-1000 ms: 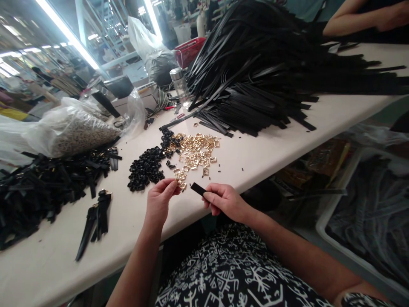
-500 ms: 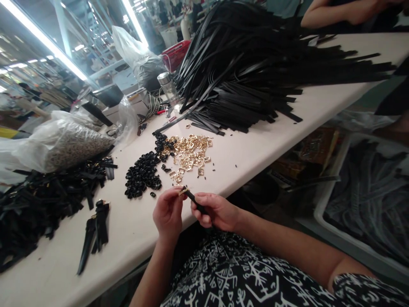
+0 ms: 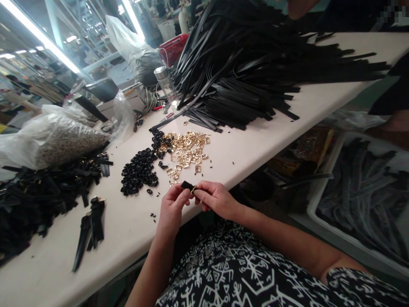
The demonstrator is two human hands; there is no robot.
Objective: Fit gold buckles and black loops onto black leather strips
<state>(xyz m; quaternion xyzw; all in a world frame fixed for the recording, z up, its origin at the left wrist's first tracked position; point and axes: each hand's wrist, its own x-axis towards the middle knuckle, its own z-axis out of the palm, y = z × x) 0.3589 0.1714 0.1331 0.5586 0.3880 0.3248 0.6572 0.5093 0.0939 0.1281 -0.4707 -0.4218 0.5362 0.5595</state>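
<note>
Left hand (image 3: 174, 201) pinches black strap (image 3: 186, 185) near its free end; right hand (image 3: 219, 198) pinches it by gold buckle (image 3: 193, 189) — all at table (image 3: 128, 224) edge. Probably threading step — next calls for pulling strap snug, buckle steadied.

we look from one camera on the person's head, forward and down, close over the left hand (image 3: 172, 207) and right hand (image 3: 220, 198); the patterned shirt (image 3: 230, 268) lies nearest, the desk (image 3: 249, 145) slants up rightward, and lights (image 3: 40, 38) hang far off, upper left.
</note>
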